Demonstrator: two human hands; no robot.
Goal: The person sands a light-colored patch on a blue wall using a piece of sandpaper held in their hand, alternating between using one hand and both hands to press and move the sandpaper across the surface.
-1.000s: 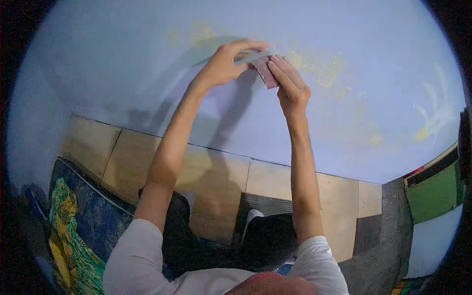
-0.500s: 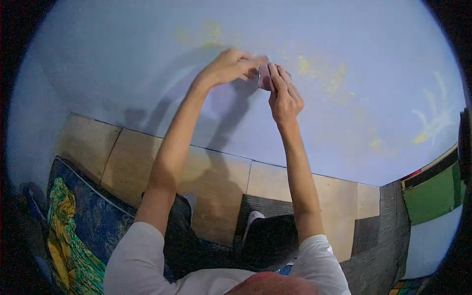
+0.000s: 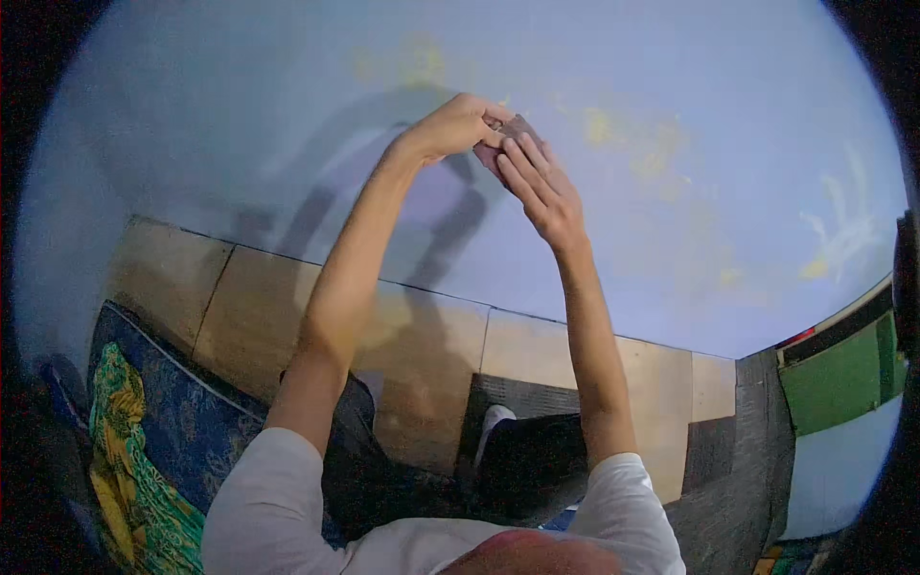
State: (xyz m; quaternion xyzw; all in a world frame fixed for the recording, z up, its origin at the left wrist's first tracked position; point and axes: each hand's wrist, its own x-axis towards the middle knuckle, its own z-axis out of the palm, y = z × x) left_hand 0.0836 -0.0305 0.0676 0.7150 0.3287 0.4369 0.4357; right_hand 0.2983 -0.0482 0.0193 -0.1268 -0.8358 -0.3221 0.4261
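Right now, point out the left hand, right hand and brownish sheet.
Left hand (image 3: 447, 129), head view: on the back of the hand.
Right hand (image 3: 550, 196), head view: on the back of the hand.
Brownish sheet (image 3: 489, 161), head view: on its exposed lower-left part.

We are reading no text, label, brand, number or sign anywhere. On the pale blue painted wall (image 3: 623, 259), we are making out no letters in the smeared yellow patches (image 3: 597, 126), nor, toward the wall's right side, in the white branching streaks (image 3: 847, 228).
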